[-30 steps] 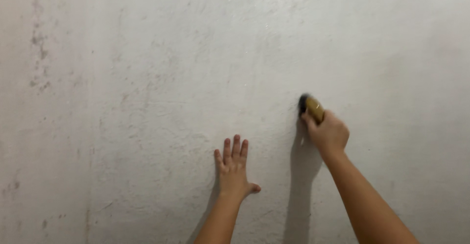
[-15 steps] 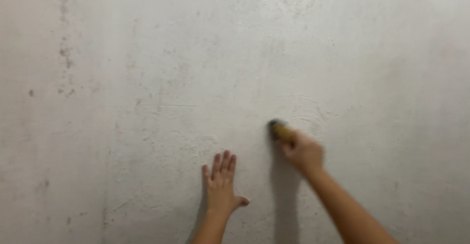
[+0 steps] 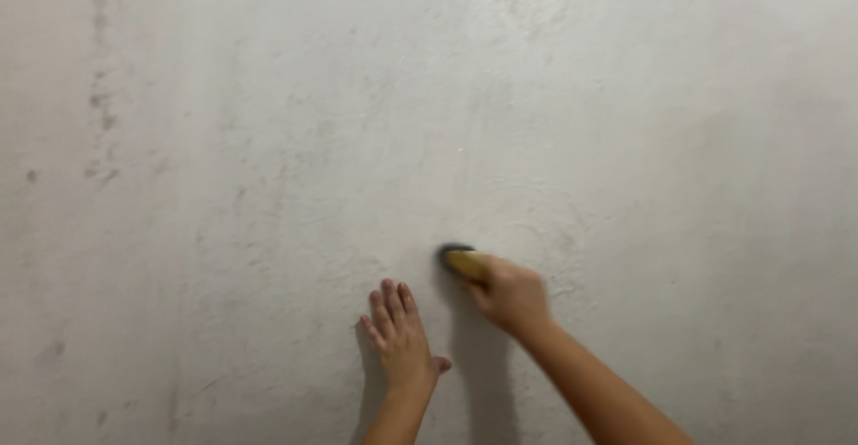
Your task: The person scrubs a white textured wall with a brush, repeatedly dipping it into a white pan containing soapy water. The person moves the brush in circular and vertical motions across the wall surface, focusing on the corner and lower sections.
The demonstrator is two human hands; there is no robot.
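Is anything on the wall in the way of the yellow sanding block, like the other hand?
Nothing visible blocks it. The right hand presses the yellow block on the bare wall; the left hand lies flat lower left, apart from it.

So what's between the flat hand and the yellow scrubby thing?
Only bare grey wall in the head view. The left hand lies flat; the right hand holds the yellow pad.

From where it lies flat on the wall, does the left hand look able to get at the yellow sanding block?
Probably yes. The left hand rests open on the wall, just beside the yellow sanding block. Bare wall lies between them, but the right hand already grips the block and covers most of it.
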